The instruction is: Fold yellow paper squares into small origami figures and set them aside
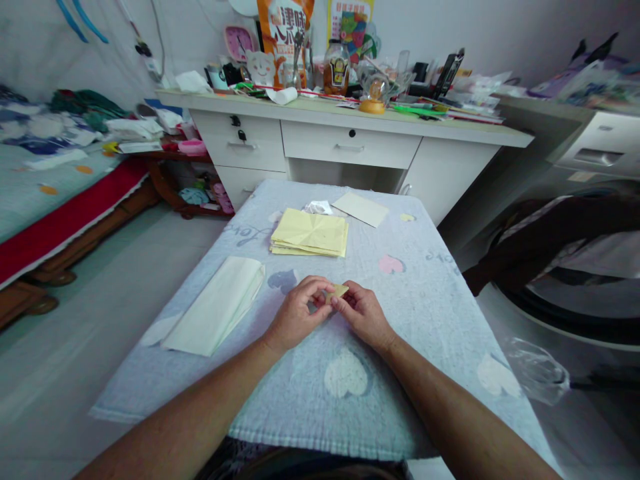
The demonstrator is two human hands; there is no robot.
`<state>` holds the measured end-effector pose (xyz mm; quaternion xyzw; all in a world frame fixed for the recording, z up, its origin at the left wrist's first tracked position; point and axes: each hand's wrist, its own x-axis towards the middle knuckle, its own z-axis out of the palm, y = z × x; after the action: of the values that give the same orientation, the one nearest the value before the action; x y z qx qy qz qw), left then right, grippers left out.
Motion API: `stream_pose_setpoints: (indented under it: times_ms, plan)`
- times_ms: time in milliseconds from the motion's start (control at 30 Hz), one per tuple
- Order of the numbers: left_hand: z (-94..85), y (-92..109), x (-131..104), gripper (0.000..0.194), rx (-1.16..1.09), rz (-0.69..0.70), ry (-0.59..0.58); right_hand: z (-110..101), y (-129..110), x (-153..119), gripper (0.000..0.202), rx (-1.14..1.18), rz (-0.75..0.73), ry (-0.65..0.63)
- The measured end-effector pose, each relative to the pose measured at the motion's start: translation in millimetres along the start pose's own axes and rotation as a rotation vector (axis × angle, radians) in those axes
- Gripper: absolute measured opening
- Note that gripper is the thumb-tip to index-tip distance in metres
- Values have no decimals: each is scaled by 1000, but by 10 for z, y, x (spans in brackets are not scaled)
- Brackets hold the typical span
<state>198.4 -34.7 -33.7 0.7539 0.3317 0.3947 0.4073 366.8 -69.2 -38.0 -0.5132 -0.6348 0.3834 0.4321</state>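
Note:
Between my two hands, over the middle of the cloth-covered table [400, 320], is a small folded piece of yellow paper [338, 291]. My left hand [305, 308] pinches its left side with thumb and fingers. From the right, my right hand [364, 312] grips the other side, thumb on the near face. Beyond my hands lies a stack of yellow paper sheets [310, 232], the top one marked with crease lines. A folded bundle of pale green-white paper [220, 303] rests to the left of my left hand.
Behind the stack are a crumpled clear wrapper [319, 207] and a flat pale card [361, 209]. A white desk [350, 143] crowded with jars and bags stands at the far side. A bed [55, 193] is at left, a washing machine [595, 253] at right.

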Motion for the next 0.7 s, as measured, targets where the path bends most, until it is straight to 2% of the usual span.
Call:
stream_pose_setpoints:
  times_ms: [333, 433, 567, 700]
  plan:
    - [-7, -58, 8, 30, -396, -258, -50, 1, -33, 4, 24, 94, -39, -9]
    - [-11, -74, 10, 32, -431, -301, -63, 11, -35, 2, 22, 108, -47, 2]
    - [-1, -77, 14, 30, -410, -310, -61, 39, -15, 1, 16, 103, -50, 93]
    - [21, -63, 25, 30, -373, -340, -47, 42, -36, 9, 8, 47, -124, 139]
